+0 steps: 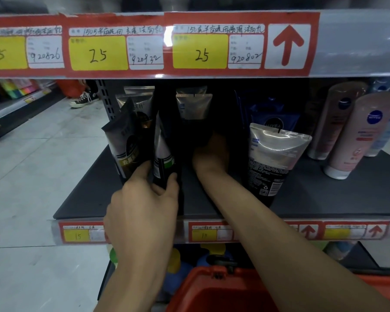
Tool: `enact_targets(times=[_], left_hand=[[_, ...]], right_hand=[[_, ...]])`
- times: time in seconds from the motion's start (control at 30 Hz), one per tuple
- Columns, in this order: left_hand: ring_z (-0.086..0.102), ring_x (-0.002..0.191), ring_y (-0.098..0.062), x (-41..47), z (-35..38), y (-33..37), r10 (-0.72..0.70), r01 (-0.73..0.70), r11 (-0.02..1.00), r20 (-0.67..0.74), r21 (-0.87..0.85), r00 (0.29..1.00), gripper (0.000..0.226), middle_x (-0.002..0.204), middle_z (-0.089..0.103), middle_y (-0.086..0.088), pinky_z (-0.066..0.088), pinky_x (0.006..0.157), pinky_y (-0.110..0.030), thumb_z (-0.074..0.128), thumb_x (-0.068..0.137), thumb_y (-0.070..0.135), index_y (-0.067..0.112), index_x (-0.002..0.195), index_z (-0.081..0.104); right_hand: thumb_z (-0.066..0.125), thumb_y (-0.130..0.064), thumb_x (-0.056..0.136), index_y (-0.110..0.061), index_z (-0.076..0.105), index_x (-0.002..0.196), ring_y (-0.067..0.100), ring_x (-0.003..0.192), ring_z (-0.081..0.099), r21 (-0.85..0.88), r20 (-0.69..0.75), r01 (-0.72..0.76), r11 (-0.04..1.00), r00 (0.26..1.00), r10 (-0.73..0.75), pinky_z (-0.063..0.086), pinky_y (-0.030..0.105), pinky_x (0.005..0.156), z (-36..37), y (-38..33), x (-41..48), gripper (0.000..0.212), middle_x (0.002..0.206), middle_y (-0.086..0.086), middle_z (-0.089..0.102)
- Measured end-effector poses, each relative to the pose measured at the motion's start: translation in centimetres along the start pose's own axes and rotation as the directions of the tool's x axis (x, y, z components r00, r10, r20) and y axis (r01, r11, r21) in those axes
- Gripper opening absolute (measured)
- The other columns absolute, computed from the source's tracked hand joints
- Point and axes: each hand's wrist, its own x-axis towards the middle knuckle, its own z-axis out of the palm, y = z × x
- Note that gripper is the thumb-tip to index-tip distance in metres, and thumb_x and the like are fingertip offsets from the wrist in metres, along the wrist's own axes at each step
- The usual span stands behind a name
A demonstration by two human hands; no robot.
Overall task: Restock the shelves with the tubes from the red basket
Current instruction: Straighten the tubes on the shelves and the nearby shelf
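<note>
**Head view.** I am pinching a green-banded tube [163, 163] near its cap end between the thumb and fingers of my left hand [144, 199]. I am standing it cap-down on the shelf [324, 194], just beside the gold tubes [126, 152]. Gripping it low is, I judge, letting me steer the base into the narrow lane while the crimped end is leaning free.

My right hand [209, 154] is reaching deeper into the same lane, beyond the tube, probably pushing stock back or steadying it (its fingers are lost in shadow, so I cannot tell whether they are spread or closed on anything). The two hands are working apart. The basket [223, 289] is sitting below the shelf edge, under my right forearm, and its contents are not showing.

**Counts:**
- One tube in hand.
- In the gold row, one full front, with at least two crimped tops showing behind it.
- Two silver tubes [194, 106] at the back of the middle lane.
- One black-bodied tube [275, 154] leaning at front right, with a blue pack [273, 113] behind it.
- Two pink bottles [356, 136] at far right, with others partly hidden behind them.
</note>
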Motion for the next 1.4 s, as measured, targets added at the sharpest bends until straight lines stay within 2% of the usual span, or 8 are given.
enact_targets(times=[0.17,0.3,0.4,0.5,0.7,1.03,1.2,1.4], left_hand=[[0.068,0.079,-0.021,-0.3,-0.5,0.1,0.015,-0.015,1.000,0.005,-0.008,1.000,0.048,0.058,0.065,0.013,0.055,0.069,-0.039,0.069,0.090,0.044,0.026,0.135,0.063],[0.068,0.087,-0.030,-0.6,-1.1,-0.2,0.013,-0.023,0.994,0.092,0.109,0.996,0.046,0.076,0.072,0.004,0.045,0.063,-0.035,0.067,0.090,0.045,0.030,0.133,0.061],[0.067,0.087,-0.035,-0.4,-1.3,-0.5,0.020,-0.048,0.977,0.133,0.207,0.991,0.035,0.082,0.073,-0.006,0.052,0.070,-0.041,0.067,0.088,0.039,0.024,0.120,0.067],[0.066,0.086,-0.035,-0.2,-1.4,-0.6,0.050,-0.085,0.966,0.147,0.243,0.988,0.024,0.087,0.072,-0.010,0.053,0.072,-0.044,0.065,0.088,0.030,0.021,0.110,0.071],[0.061,0.080,-0.032,-0.1,-0.7,-1.1,0.100,-0.134,0.953,0.134,0.272,0.986,0.015,0.081,0.067,-0.007,0.044,0.069,-0.039,0.057,0.092,0.017,0.022,0.091,0.071],[0.068,0.095,-0.027,0.3,0.0,-0.9,0.079,-0.089,0.995,0.225,0.035,0.971,0.059,0.102,0.077,0.002,0.053,0.085,-0.049,0.054,0.078,0.003,0.038,0.121,0.073],[0.069,0.100,-0.023,0.9,0.2,-1.2,0.075,-0.068,0.997,0.228,-0.036,0.971,0.055,0.108,0.077,0.006,0.055,0.088,-0.047,0.050,0.077,0.006,0.034,0.117,0.076],[0.069,0.099,-0.022,1.9,0.2,-1.0,0.044,-0.033,0.998,0.226,-0.051,0.973,0.039,0.105,0.077,-0.001,0.057,0.081,-0.034,0.058,0.084,0.005,0.023,0.113,0.077]], right_hand=[[0.052,0.004,0.092,-0.006,0.063,0.122,0.028,0.114,0.064,0.138,0.000,0.021,0.990,1.000,-0.022,0.045,0.023,0.081,-1.9,0.0,-5.2,0.034,0.122,0.012,0.067],[0.048,0.005,0.089,-0.015,0.060,0.134,0.022,0.118,0.061,0.198,0.049,0.058,0.979,0.996,-0.069,0.042,0.022,0.088,-2.6,1.1,-9.1,0.051,0.126,0.007,0.066],[0.046,0.012,0.087,-0.014,0.057,0.140,0.011,0.112,0.058,0.272,0.081,0.085,0.959,0.991,-0.111,0.044,0.020,0.096,-2.6,1.6,-10.8,0.060,0.120,-0.001,0.065],[0.052,0.007,0.089,-0.016,0.059,0.139,0.007,0.107,0.061,0.260,0.124,0.106,0.960,0.982,-0.142,0.048,0.020,0.096,-2.4,1.3,-11.3,0.055,0.107,-0.011,0.060],[0.075,-0.018,0.087,-0.021,0.066,0.124,0.014,0.106,0.067,0.203,0.094,0.146,0.968,0.981,-0.168,0.056,0.033,0.093,-2.0,0.3,-11.1,0.038,0.105,-0.007,0.069],[0.071,-0.012,0.092,-0.017,0.061,0.128,0.019,0.112,0.064,0.190,0.002,0.132,0.973,0.991,-0.134,0.051,0.029,0.090,-1.5,0.7,-8.8,0.038,0.119,0.001,0.068],[0.072,-0.014,0.091,-0.017,0.063,0.127,0.022,0.114,0.065,0.189,-0.017,0.111,0.976,0.994,-0.110,0.053,0.036,0.096,-1.0,0.9,-7.7,0.037,0.120,0.003,0.069],[0.076,-0.012,0.084,-0.019,0.065,0.122,0.026,0.110,0.067,0.137,-0.004,0.085,0.987,0.996,-0.085,0.056,0.043,0.095,-0.5,0.9,-6.6,0.040,0.116,0.004,0.072]])
